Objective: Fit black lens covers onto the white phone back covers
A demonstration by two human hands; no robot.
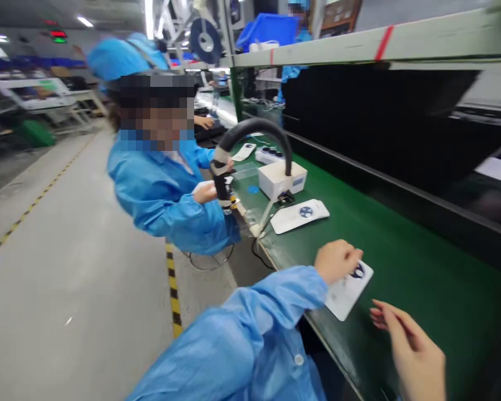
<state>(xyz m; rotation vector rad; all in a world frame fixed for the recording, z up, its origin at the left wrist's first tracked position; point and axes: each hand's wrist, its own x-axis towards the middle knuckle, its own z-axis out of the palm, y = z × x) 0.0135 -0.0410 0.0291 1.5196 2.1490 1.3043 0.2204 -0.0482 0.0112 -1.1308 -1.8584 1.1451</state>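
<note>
A white flat panel (343, 301) with rounded corners and a dark round emblem lies on the green bench near its front edge. Over the panel's far end is my left hand (337, 262), its fingers curled in close beside the emblem; what they pinch, if anything, is hidden. To the right of the panel, apart from it, my right hand (415, 345) hovers above the bench with fingers stretched forward and nothing visible in them. A second white panel (294, 218) with a similar blue emblem rests farther along the bench.
A white box (281, 179) with a thick black curved hose (256, 125) stands beyond the second panel. A co-worker in a blue coat (158, 189) sits at the left, hands near the bench edge. The green bench top (401, 262) runs beneath a shelf (338, 44).
</note>
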